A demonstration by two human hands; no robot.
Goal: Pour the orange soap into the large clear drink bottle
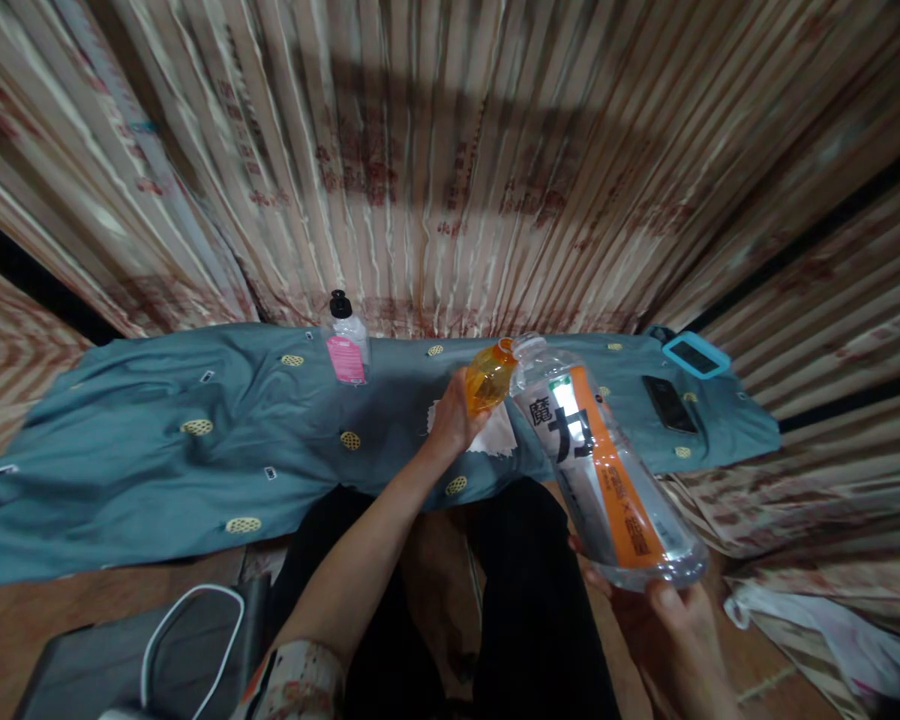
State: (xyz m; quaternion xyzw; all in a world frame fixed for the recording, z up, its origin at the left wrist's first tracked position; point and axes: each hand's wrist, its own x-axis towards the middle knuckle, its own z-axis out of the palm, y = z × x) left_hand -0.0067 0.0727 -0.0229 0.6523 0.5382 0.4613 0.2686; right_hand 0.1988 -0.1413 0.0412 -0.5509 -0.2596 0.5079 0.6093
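left fingers around an orange bottle, right fingers around the base of a clear bottle

A single camera, worn on the person's head, looks forward and down over the lap. It sits above the black trousers, whose legs rise from the bottom edge, and it faces a cloth-covered surface that crosses the middle of the view just beyond the knees. A pleated curtain behind it fills the upper part. The wide view takes in both the left hand and the right hand at close range.
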